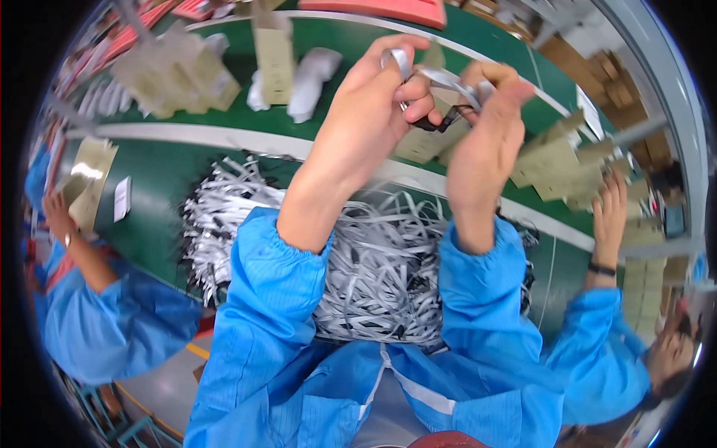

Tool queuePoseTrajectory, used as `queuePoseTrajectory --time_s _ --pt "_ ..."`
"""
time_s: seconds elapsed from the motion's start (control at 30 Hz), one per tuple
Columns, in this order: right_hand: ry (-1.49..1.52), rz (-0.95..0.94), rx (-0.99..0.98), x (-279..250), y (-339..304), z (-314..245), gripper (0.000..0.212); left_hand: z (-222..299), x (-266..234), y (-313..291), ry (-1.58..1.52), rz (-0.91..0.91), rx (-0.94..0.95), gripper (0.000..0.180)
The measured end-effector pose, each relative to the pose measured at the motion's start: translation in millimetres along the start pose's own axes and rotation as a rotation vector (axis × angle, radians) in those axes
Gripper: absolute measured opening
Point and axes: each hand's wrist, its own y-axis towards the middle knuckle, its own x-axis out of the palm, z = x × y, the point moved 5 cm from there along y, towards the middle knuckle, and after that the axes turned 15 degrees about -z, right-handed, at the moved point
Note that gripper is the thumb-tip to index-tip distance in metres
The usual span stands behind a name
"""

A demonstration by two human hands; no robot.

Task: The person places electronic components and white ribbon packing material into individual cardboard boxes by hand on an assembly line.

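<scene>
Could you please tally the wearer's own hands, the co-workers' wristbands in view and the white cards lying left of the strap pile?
Own hands: 2, left hand and right hand, both holding a grey strap
Wristbands: 2, one light band, one dark band
White card: 1
Total: 5

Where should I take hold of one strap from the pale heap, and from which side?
Probably by a loose end at the heap's far left corner, from the far side and slightly above: strips stick out there and lie roughly alongside one another, whereas the heap's middle is looped and tangled.
</scene>
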Motion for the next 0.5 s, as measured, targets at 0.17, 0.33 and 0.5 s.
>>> queuePoseTrajectory --time_s 0.17,0.33,0.5 --pt "0.678 0.073 0.111 -34 -1 0 0.041 -41 29 1 -0.424 -0.187 -0.09 0.033" --pt "0.855 0.067 -0.012 -106 3 -7 0.038 -40 46 -3 -0.131 -0.401 -0.318 0.029" --pt "0.27 0.474 -0.171 -149 7 -5 0.032 -34 4 -18 1.015 -0.625 -0.607 0.031"
